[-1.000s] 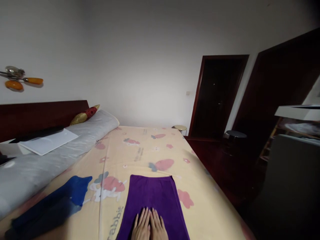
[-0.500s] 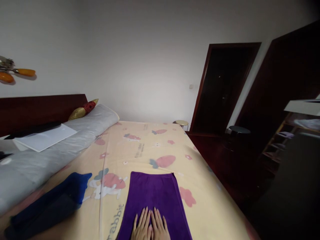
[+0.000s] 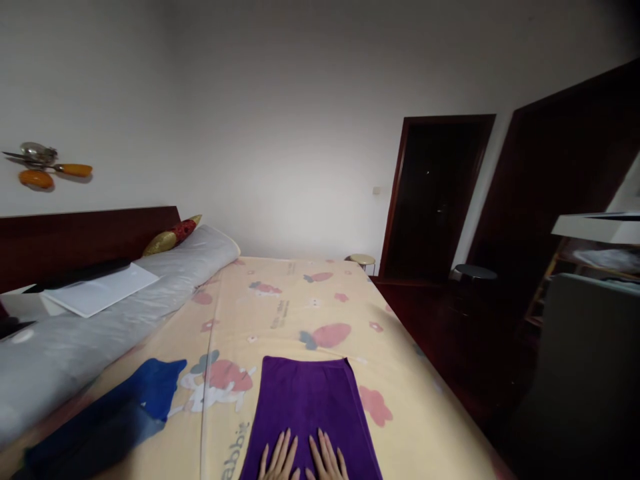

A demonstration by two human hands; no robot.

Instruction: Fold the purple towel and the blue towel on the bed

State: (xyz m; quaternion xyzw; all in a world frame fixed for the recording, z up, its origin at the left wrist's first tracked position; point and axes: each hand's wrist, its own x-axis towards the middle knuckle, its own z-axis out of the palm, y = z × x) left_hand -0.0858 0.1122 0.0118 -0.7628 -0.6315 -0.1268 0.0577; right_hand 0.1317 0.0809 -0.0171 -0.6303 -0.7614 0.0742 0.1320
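A purple cloth (image 3: 310, 393) lies flat on the bed, its far edge straight and its near end cut off by the bottom of the view. It looks folded, with a second layer showing along the right side. My left hand (image 3: 279, 460) rests palm down on it, fingers stretched out. Beside it, a small gap away, my right hand (image 3: 326, 460) also lies flat on the purple fabric with fingers extended. Neither hand grips anything. To the left lies a blue cloth (image 3: 157, 390), partly in dark shadow.
A cream sheet (image 3: 280, 307) with carrots and rabbits covers the bed. Along the headboard (image 3: 90, 233) runs a grey rolled bedding (image 3: 175, 283), bearing a white board (image 3: 105, 290) and a red-and-gold cushion (image 3: 175, 235). Right of the bed are a dark stool (image 3: 476, 272) and a grey panel (image 3: 585, 353).
My hands have moved apart and slid nearer to me over the purple cloth. The view has tilted up slightly, so the room sits lower in the picture.
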